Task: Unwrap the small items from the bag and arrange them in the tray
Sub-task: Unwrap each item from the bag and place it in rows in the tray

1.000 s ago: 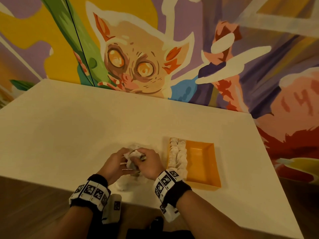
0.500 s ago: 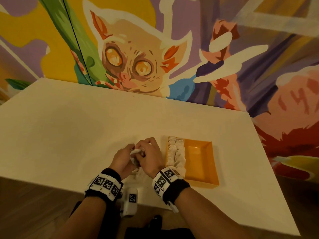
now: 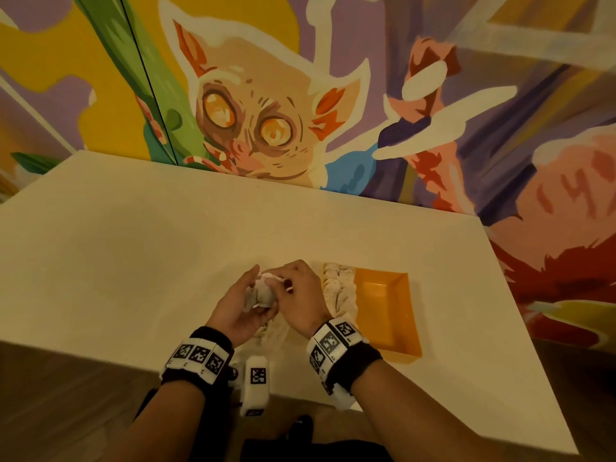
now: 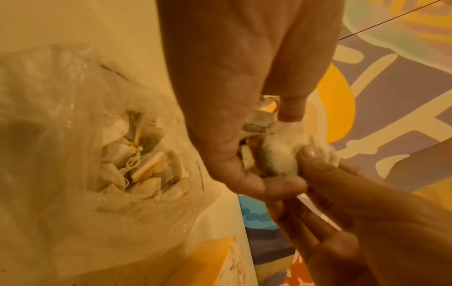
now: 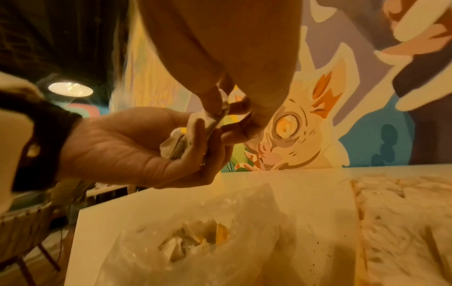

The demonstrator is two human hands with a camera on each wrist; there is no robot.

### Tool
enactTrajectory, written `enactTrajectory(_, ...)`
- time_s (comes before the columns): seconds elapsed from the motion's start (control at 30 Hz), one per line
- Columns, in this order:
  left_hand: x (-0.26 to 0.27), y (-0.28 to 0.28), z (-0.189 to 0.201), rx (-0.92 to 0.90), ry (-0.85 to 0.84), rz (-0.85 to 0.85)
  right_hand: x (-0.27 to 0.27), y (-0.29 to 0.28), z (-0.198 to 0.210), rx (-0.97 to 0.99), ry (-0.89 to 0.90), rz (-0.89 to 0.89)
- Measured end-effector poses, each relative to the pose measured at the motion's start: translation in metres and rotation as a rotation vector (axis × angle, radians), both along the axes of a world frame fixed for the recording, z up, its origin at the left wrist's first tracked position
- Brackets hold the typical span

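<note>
Tea bag (image 3: 265, 292) is up in both hands over the clear bag (image 4: 73, 154): left hand (image 3: 238, 308) cups it in curled fingers, right hand (image 3: 298, 291) pinches its top. Orange tray (image 3: 396, 315) sits just to the right on the white table (image 3: 133, 255), with a row of tea bags (image 3: 340, 291) along its left side.

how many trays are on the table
1: an orange tray on the white table, just right of the right hand. Tea bags fill its left side; the rest is bare. The hands or the plastic bag could hide something smaller.
</note>
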State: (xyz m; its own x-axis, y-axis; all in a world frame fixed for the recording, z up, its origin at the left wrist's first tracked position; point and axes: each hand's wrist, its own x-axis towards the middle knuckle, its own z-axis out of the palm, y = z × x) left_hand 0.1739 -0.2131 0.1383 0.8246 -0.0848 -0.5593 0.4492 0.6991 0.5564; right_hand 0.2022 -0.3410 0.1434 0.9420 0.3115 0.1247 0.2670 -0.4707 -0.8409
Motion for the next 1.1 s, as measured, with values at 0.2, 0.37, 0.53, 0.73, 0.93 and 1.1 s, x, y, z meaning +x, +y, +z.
enactTrajectory(0.2, 0.002, -0.002, 0.002, 0.037, -0.092, -0.043, 0.011, -0.010, 0.010, 0.234, 0.109, -0.158)
enactTrajectory(0.37, 0.000, -0.002, 0.004, 0.103, -0.185, -0.054, 0.018, -0.021, 0.012, 0.237, 0.110, -0.160)
enactTrajectory(0.53, 0.004, -0.005, 0.000, 0.282, -0.176, -0.047, 0.023, -0.034, 0.015, 0.150, 0.059, -0.106)
enactTrajectory(0.73, 0.009, -0.015, 0.000, 0.392, -0.218, -0.042, 0.021, -0.044, 0.016, 0.148, 0.198, -0.034)
enactTrajectory(0.93, 0.010, -0.034, -0.003, 0.465, -0.242, -0.051, 0.018, -0.067, 0.019, 0.190, 0.317, -0.059)
enactTrajectory(1.1, 0.012, -0.054, -0.008, 0.477, -0.254, -0.106, 0.017, -0.085, 0.017, 0.156, 0.392, -0.052)
